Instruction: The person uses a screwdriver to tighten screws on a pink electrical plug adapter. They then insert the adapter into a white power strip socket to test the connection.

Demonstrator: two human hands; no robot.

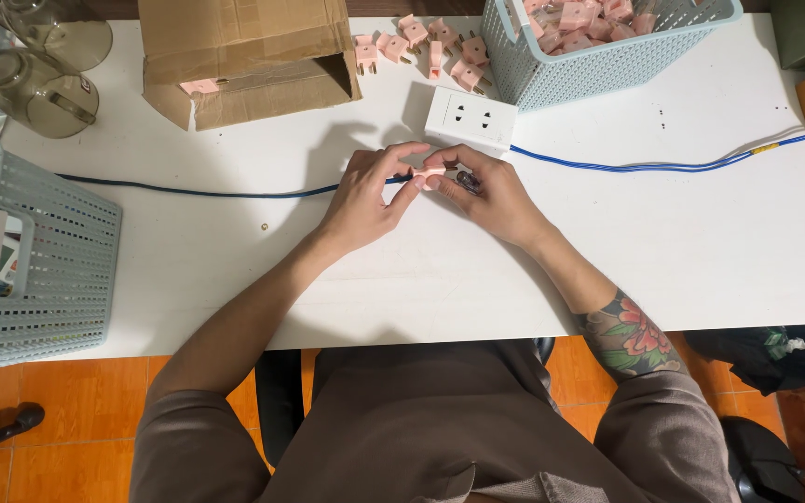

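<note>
Holding one pink plug [428,177], the left hand [365,200] and right hand [491,197] pinch it together. Some loose plugs [421,42] lie on the table [701,242]; more fill the basket [552,79].

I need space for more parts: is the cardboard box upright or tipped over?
Tipped: the cardboard box lies on its side, open flaps facing the person.

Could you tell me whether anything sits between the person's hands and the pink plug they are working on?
Nothing visible does. Both the left hand and right hand already touch the pink plug directly, just in front of the white socket block, with the blue cable running beside them.
</note>
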